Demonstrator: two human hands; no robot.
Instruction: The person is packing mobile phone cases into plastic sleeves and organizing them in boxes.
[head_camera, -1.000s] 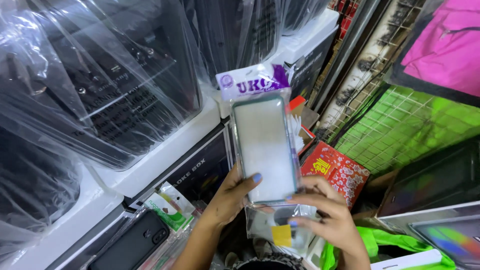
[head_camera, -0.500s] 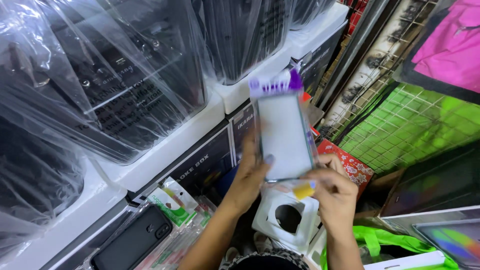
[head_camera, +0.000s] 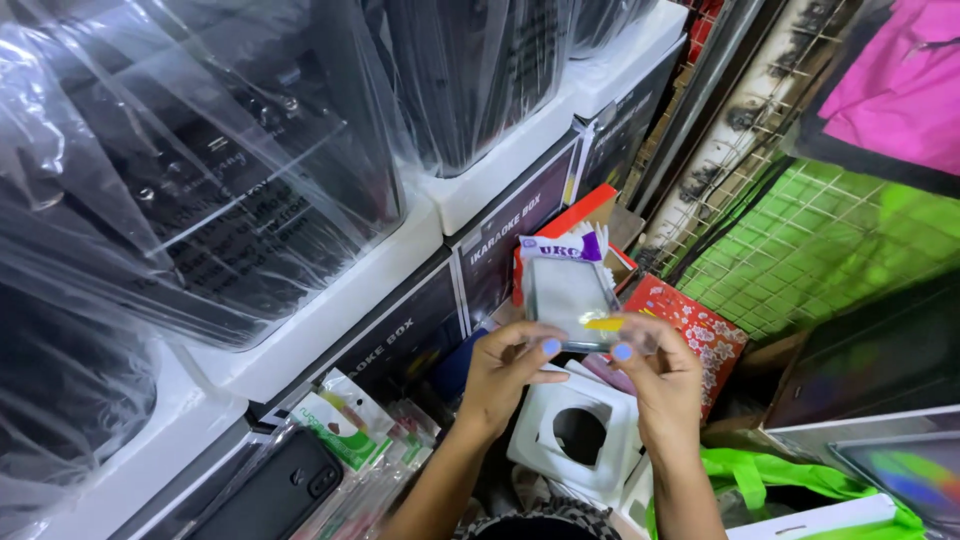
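Both hands hold one thing between them: a flat clear packet (head_camera: 572, 300) with a grey rectangular insert and a white and purple header card at its top. The left hand (head_camera: 505, 375) has its grip closed on the packet's lower left edge, thumb on the front, the nail painted pale blue. The right hand (head_camera: 660, 380) pinches the lower right corner, thumb near a small yellow tab (head_camera: 603, 323) on the packet. The packet stands roughly upright, raised in front of the person, header card uppermost.

Just below the hands lies a white square tray (head_camera: 575, 435) with a round hole in its middle. Behind the packet sits a red-orange box (head_camera: 585, 210), and to the right a red packet (head_camera: 700, 335) printed with white flowers. To the left, dark cardboard boxes (head_camera: 500, 240) are stacked under white-edged shelves, on which stand big black devices wrapped in clear plastic film (head_camera: 230, 180). At lower left, small hanging packets (head_camera: 345, 425) with green and white cards lie beside a black phone case (head_camera: 275, 495). A green wire grid (head_camera: 820, 250) stands to the right, a pink bag (head_camera: 900, 80) above it, and a bright green bag (head_camera: 770, 490) near the right forearm.
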